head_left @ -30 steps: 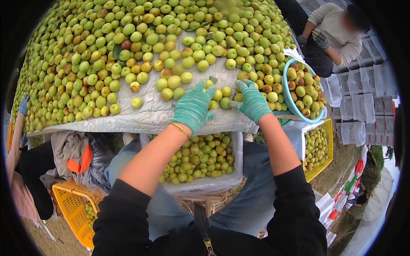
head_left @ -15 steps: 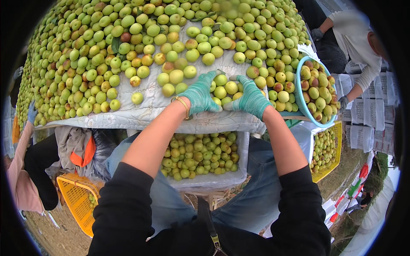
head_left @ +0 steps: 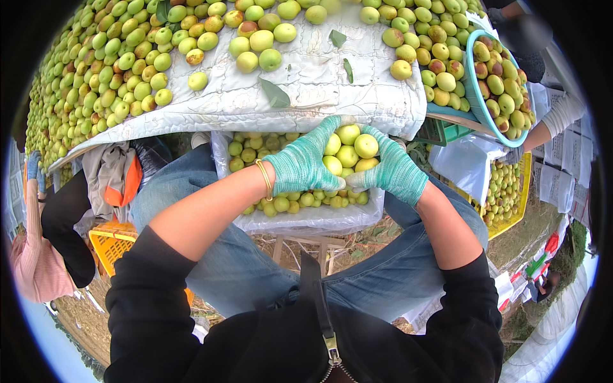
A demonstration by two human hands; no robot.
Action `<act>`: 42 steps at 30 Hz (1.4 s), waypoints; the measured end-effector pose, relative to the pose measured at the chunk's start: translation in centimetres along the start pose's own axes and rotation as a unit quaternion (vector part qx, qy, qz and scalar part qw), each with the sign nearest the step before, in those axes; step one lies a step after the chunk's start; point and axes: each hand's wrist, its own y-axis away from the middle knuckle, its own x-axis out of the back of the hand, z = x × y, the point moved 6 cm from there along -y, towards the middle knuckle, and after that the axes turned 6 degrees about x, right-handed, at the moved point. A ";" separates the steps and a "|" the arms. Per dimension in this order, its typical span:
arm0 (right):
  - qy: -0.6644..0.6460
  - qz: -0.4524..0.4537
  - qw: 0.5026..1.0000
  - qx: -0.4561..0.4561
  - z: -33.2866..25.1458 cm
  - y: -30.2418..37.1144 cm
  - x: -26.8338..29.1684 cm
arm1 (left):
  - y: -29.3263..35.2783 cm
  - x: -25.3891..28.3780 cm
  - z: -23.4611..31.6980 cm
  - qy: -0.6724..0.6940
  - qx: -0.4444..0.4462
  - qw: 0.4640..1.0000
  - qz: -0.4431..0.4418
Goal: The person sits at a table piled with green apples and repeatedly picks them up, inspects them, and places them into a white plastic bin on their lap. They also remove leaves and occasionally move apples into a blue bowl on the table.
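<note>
Both my hands, in green knit gloves, are cupped around several small, plum-like green fruits (head_left: pixel 348 153). My left hand (head_left: pixel 305 159) wraps their left side and my right hand (head_left: pixel 394 167) their right, the thumbs almost meeting in front. This handful is over a plastic-lined box (head_left: pixel 313 223) between my knees, which holds more of the same fruits (head_left: pixel 300 201). Just beyond lies a pale quilted cloth (head_left: pixel 306 73) with a few leaves (head_left: pixel 274 94) on it. Heaped fruits (head_left: pixel 121 64), some blushed reddish-brown, cover the cloth's left and far sides.
A light-blue basket of fruits (head_left: pixel 495 86) tilts at the right, beside a co-worker's gloved hand (head_left: pixel 513 155). Below it is a yellow crate (head_left: pixel 520 198) with fruits. Another yellow crate (head_left: pixel 112 246) stands at the left, near a person in a pink sleeve (head_left: pixel 38 262).
My hands have drawn back from the quilted cloth to above the box, bringing the gathered fruits along. The middle of the cloth now shows leaves where fruits lay. The view has shifted too.
</note>
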 end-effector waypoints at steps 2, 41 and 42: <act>0.031 0.050 0.997 -0.043 3.3 -0.5 0.1 | -1.0 -1.0 -2.3 -0.044 0.042 0.997 0.054; 0.268 0.105 0.939 0.189 -7.6 -3.2 -0.5 | -3.1 23.2 2.6 -0.494 0.198 0.772 0.348; 0.275 0.102 0.939 0.178 -7.6 -3.2 -0.5 | -3.8 23.7 2.1 -0.515 0.214 0.774 0.300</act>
